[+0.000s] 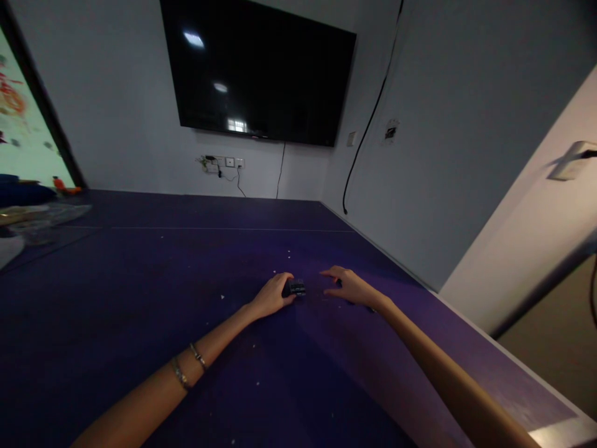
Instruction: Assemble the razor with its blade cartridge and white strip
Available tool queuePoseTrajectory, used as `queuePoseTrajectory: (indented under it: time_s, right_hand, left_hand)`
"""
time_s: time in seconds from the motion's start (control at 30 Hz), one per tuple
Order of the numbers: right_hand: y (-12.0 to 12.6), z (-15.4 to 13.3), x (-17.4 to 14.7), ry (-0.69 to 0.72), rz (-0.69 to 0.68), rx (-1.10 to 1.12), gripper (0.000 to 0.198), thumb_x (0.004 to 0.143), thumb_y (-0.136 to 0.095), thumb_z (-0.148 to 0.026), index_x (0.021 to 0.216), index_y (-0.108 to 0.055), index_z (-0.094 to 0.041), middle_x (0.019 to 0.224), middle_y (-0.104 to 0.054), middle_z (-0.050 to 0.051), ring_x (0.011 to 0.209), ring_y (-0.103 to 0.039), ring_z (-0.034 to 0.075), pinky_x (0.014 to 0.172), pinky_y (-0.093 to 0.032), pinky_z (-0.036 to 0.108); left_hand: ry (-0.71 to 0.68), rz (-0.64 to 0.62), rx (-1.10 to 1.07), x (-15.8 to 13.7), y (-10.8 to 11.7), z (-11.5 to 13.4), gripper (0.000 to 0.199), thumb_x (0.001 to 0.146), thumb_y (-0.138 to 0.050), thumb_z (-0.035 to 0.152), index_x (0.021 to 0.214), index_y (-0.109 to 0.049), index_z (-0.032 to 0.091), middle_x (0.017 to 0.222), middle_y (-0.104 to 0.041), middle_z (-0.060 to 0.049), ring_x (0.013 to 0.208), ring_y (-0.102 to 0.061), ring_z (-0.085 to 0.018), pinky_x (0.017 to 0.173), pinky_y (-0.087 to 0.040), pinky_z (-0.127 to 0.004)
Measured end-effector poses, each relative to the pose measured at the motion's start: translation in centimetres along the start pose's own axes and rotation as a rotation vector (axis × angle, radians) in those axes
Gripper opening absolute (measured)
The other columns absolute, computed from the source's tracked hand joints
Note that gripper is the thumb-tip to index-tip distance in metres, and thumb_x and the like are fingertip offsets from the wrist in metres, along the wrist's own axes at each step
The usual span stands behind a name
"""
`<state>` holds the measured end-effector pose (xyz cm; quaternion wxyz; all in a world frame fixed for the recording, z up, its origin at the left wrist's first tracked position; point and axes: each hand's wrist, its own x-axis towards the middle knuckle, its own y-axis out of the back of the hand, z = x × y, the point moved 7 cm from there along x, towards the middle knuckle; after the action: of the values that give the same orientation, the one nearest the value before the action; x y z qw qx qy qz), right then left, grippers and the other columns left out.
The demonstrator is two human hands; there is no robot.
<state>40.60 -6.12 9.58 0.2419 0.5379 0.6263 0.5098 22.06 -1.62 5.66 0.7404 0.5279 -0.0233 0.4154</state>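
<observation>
My left hand (273,295) is closed on a small black boxy object (297,287) low over the purple tabletop (186,298). Ribbed or lettered detail shows on its right end, but its kind is too small to make out. To the right, apart from that object, my right hand (352,287) has its thumb and forefinger spread with a gap between them. A small dark patch shows by its palm, and another dark bit (372,309) peeks out beneath the wrist; what these are stays hidden. Two bracelets (186,366) circle my left forearm.
Small white scraps (222,297) are scattered over the tabletop. Clear plastic wrapping (56,214) and dark blue items lie at the far left. A black cable (361,143) hangs down the right wall, and a large television (261,68) is mounted above the wall sockets (230,162).
</observation>
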Motion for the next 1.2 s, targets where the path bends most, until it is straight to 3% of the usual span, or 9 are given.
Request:
queuePoseTrajectory:
  time_s: [0.1, 0.17, 0.37, 0.53, 0.67, 0.9, 1.03, 1.2]
  right_hand:
    - [-1.1, -2.2, -0.1, 0.030, -0.113, -0.025, 0.073, 0.060, -0.071, -0.045, 0.125, -0.049, -0.020, 0.112, -0.058, 0.010, 0.088, -0.058, 0.020, 0.080, -0.045, 0.033]
    - [-1.5, -3.2, -0.1, 0.061, -0.146, -0.046, 0.078, 0.058, -0.072, -0.048, 0.126, -0.048, -0.019, 0.113, -0.057, 0.011, 0.095, -0.057, 0.023, 0.082, -0.043, 0.034]
    - [-1.7, -4.6, 0.0, 0.151, -0.145, -0.104, 0.050, 0.067, -0.066, -0.044, 0.111, -0.059, -0.020, 0.101, -0.060, 0.007, 0.092, -0.057, 0.021, 0.079, -0.043, 0.030]
    - [-0.9, -4.2, -0.1, 0.144, -0.148, -0.112, 0.045, 0.069, -0.065, -0.041, 0.109, -0.060, -0.021, 0.098, -0.061, 0.006, 0.087, -0.057, 0.019, 0.076, -0.043, 0.028]
    - [1.1, -0.4, -0.5, -0.004, -0.138, -0.114, 0.051, 0.065, -0.067, -0.040, 0.111, -0.061, -0.019, 0.099, -0.061, 0.007, 0.086, -0.058, 0.020, 0.076, -0.044, 0.028]
    - [5.0, 10.9, -2.6, -0.381, -0.112, -0.156, 0.050, 0.059, -0.068, -0.026, 0.107, -0.064, -0.018, 0.097, -0.066, 0.009, 0.083, -0.061, 0.022, 0.073, -0.047, 0.029]
    - [5.1, 14.4, -3.7, -0.477, -0.141, -0.192, 0.048, 0.055, -0.068, -0.020, 0.102, -0.067, -0.017, 0.098, -0.067, 0.009, 0.087, -0.061, 0.025, 0.074, -0.047, 0.029]
    - [4.0, 16.2, -4.1, -0.525, -0.156, -0.213, 0.040, 0.055, -0.068, -0.017, 0.095, -0.070, -0.018, 0.086, -0.070, 0.007, 0.082, -0.063, 0.023, 0.071, -0.046, 0.027]
  left_hand:
    - [-0.028, 0.001, -0.026, -0.2, 0.0, 2.1, 0.043, 0.073, -0.061, 0.029, 0.112, -0.044, 0.019, 0.112, -0.055, -0.009, 0.104, -0.052, -0.022, 0.091, -0.040, -0.036]
    - [-0.041, -0.001, -0.029, -0.4, 0.0, 3.3, 0.043, 0.074, -0.061, 0.029, 0.112, -0.044, 0.019, 0.113, -0.054, -0.009, 0.105, -0.051, -0.022, 0.091, -0.040, -0.037]
    - [-0.085, -0.014, -0.021, -0.6, 0.0, 5.2, 0.043, 0.075, -0.060, 0.031, 0.113, -0.044, 0.019, 0.113, -0.054, -0.009, 0.106, -0.051, -0.022, 0.093, -0.040, -0.037]
    - [-0.067, -0.050, 0.029, -0.7, -0.4, 4.7, 0.051, 0.079, -0.056, 0.039, 0.121, -0.038, 0.017, 0.126, -0.047, -0.013, 0.117, -0.044, -0.024, 0.099, -0.035, -0.038]
    - [-0.002, -0.099, 0.107, -1.1, -0.6, 2.1, 0.046, 0.084, -0.045, 0.040, 0.122, -0.038, 0.015, 0.128, -0.046, -0.014, 0.125, -0.037, -0.025, 0.102, -0.031, -0.041]
    - [0.156, -0.082, 0.190, -2.8, -0.1, -3.9, 0.033, 0.086, -0.039, 0.036, 0.110, -0.048, 0.015, 0.119, -0.054, -0.014, 0.121, -0.041, -0.026, 0.100, -0.033, -0.044]
    - [0.122, -0.080, 0.223, -3.3, -0.7, -4.4, 0.034, 0.086, -0.039, 0.037, 0.109, -0.049, 0.014, 0.124, -0.052, -0.015, 0.126, -0.036, -0.027, 0.103, -0.029, -0.045]
    - [0.129, -0.079, 0.263, -3.4, -0.9, -4.2, 0.035, 0.087, -0.037, 0.037, 0.109, -0.050, 0.014, 0.126, -0.051, -0.015, 0.126, -0.036, -0.027, 0.103, -0.029, -0.044]
